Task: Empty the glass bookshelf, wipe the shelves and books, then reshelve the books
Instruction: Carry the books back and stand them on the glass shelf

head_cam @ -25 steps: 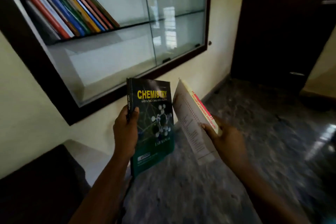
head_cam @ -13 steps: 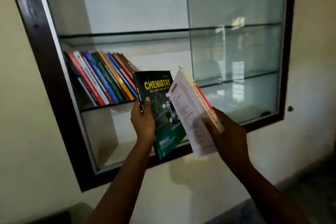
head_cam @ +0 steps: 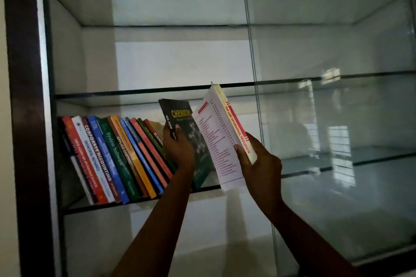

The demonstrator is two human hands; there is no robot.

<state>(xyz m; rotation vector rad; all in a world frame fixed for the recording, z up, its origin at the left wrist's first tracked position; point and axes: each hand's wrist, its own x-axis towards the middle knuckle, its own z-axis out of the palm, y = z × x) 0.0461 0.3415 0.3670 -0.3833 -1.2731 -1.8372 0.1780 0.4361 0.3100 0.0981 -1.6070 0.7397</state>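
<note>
My left hand [head_cam: 179, 149] grips the spine of a dark green Chemistry book [head_cam: 200, 146], tilted against the right end of a leaning row of several books [head_cam: 117, 157] on a glass shelf [head_cam: 101, 206]. My right hand [head_cam: 261, 164] holds a white and red Law of Criminal Procedure book [head_cam: 221, 139] upright just right of the Chemistry book, its lower edge over the shelf's front edge. The bookshelf has a dark wooden frame [head_cam: 22, 119].
A sliding glass door [head_cam: 337, 119] covers the right half of the cabinet, its edge just right of my right hand. The glass shelves above [head_cam: 146, 92] and the compartment below hold nothing. The cabinet's left half stands uncovered.
The view rose from the floor to the shelf. Both hands lifted the two books up and forward to the shelf that holds the book row; the Chemistry book now meets the row's right end.
</note>
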